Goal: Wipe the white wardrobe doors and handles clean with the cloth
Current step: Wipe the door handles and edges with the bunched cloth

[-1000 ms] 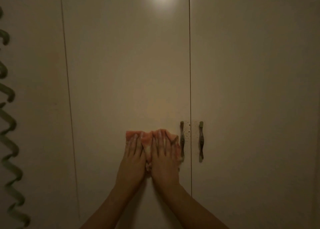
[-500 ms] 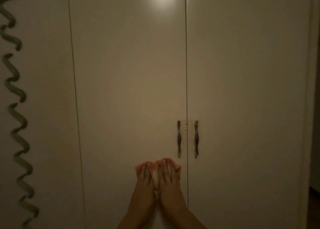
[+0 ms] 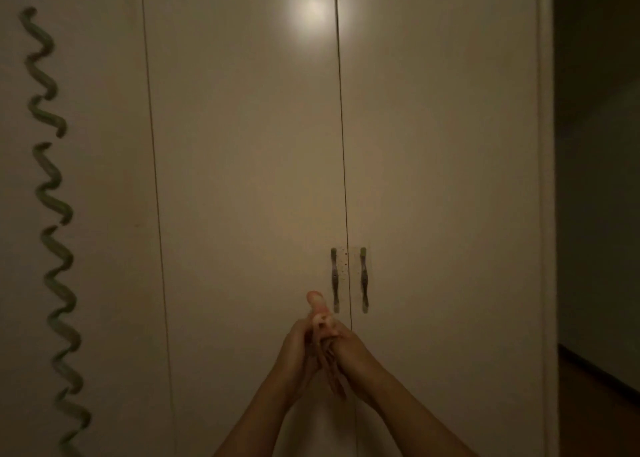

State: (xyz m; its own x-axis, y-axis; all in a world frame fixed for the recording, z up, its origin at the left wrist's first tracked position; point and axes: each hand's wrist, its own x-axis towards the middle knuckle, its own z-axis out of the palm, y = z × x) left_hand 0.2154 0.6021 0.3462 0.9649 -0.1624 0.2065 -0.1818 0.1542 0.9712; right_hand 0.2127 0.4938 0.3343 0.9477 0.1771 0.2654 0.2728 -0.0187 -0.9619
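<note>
White wardrobe doors fill the dim view: a middle door and a right door. Two wavy metal handles hang either side of their seam, the left handle and the right handle, with small specks between them. A pink cloth is bunched between my two hands, just below and left of the handles. My left hand and my right hand press together around it, off the door surface. Part of the cloth hangs down between my wrists.
A green spiral decoration runs down the leftmost panel. A dark opening and a strip of floor lie beyond the wardrobe's right edge. A lamp glare shines near the top of the middle door.
My hands slid the flat cloth down the middle door, then lifted off and gathered it into a bunch between the palms. The view has pulled back and shifted right.
</note>
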